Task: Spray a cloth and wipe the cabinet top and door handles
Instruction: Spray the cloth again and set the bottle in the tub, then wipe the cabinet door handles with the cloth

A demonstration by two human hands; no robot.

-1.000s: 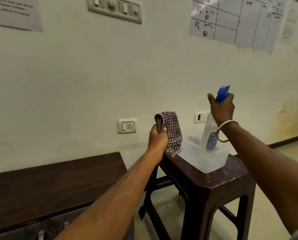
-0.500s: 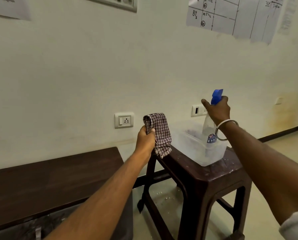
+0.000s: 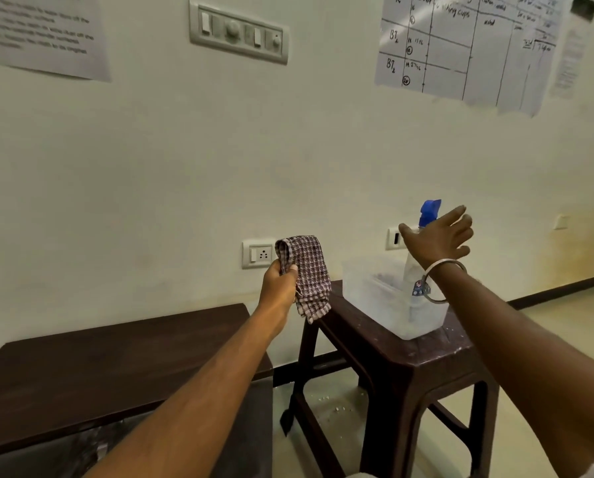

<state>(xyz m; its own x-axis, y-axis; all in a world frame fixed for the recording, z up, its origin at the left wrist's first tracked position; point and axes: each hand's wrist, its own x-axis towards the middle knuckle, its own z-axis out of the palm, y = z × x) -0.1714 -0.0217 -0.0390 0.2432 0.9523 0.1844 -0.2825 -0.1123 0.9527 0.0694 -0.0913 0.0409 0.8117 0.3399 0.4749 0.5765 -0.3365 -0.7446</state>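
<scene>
The left hand (image 3: 279, 282) has its grip closed round the checked cloth (image 3: 307, 276), held up above the stool's (image 3: 409, 360) left edge. The right hand (image 3: 438, 238), fingers spread (grip wide, holding nothing), hovers at the spray bottle (image 3: 423, 236), which stands upright in the clear tub (image 3: 385, 298) on the stool.

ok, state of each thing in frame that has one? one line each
left hand: grips the checked cloth, held up
checked cloth: bunched, hanging from the fist
right hand: fingers spread, holding nothing, in front of the bottle
spray bottle: upright in the tub
clear tub: on the stool, no lid
stool: upright
cabinet top: bare, untouched
</scene>
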